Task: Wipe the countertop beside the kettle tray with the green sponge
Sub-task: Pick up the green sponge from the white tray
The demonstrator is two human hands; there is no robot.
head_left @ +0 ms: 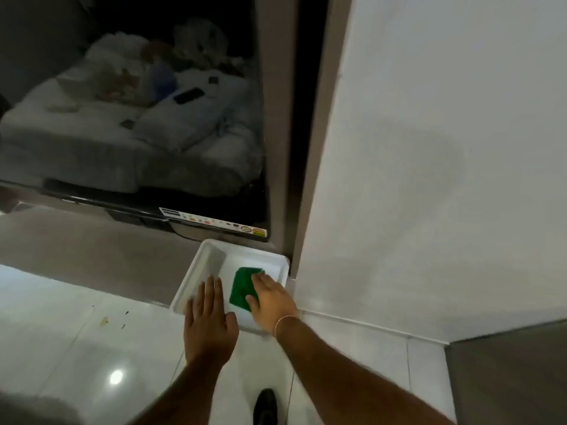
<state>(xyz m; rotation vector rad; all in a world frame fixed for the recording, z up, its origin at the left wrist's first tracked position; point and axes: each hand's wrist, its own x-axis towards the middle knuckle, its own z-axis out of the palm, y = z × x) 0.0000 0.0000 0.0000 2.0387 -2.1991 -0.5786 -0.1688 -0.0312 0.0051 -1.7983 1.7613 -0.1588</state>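
Head view, lower centre of frame: green sponge (244, 288) lay inside a white tray (196, 265); right hand (270, 299) rested flat on it, fingers spread, not yet gripping. Left hand (208, 320) pressed, open-palmed, on the tray's near rim. Recommended: keep the tray steadied, curl the fingers round the sponge's edges, and lift clear before wiping.

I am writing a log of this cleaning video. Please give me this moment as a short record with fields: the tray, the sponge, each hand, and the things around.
tray: white tray, shallow, on the surface below the television
sponge: green sponge, lying flat inside the tray
right hand: right hand pressing flat on the sponge, thin band at the wrist
left hand: left hand flat on the tray's near left rim, holding nothing
behind: television, screen dark, reflecting a bed
right side: white wall
kettle: not visible
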